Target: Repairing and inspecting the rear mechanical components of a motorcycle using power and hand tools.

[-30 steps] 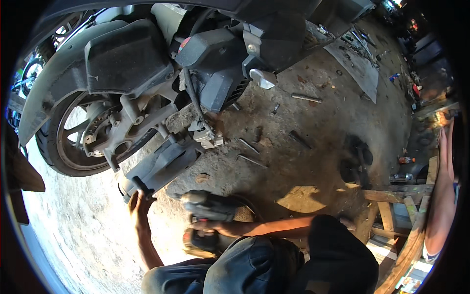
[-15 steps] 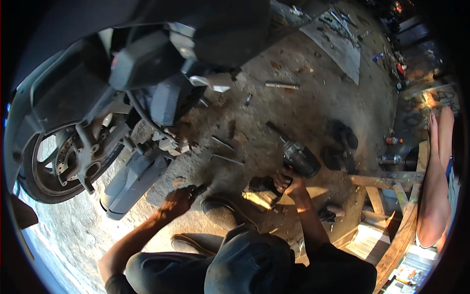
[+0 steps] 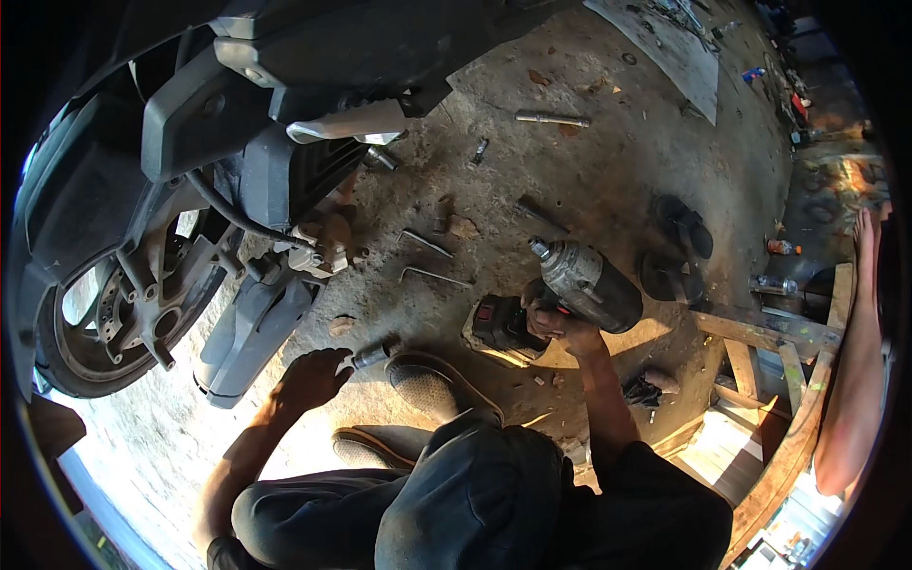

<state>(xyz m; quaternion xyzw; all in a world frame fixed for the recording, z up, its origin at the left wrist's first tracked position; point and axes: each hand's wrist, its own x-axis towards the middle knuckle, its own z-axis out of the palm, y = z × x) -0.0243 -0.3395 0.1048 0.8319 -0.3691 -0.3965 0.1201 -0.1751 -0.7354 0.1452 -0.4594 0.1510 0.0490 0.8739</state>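
Note:
My right hand (image 3: 562, 328) is wrapped round the handle of a black and grey cordless impact wrench (image 3: 591, 285). Its bare drive tip points up and left, and a black battery (image 3: 496, 325) with a red patch sits at the handle's foot. Low on the left, my left hand (image 3: 315, 377) pinches one end of a metal socket (image 3: 373, 355) between thumb and fingers. The socket is beside my shoe (image 3: 432, 388), just above the floor or touching it; I cannot tell which.
A partly dismantled motorcycle (image 3: 180, 294) fills the left side. On the concrete lie an L-shaped hex key (image 3: 435, 276), a short rod (image 3: 427, 243), a dark bar (image 3: 542, 216) and a long metal tube (image 3: 553, 120). Sandals (image 3: 673, 275), a wooden frame (image 3: 760, 332) and another person's leg (image 3: 850, 408) are right.
My left hand has drawn back leftward, uncovering more of the socket. The impact wrench has turned and shifted slightly right, showing its drive tip and battery. My view has shifted.

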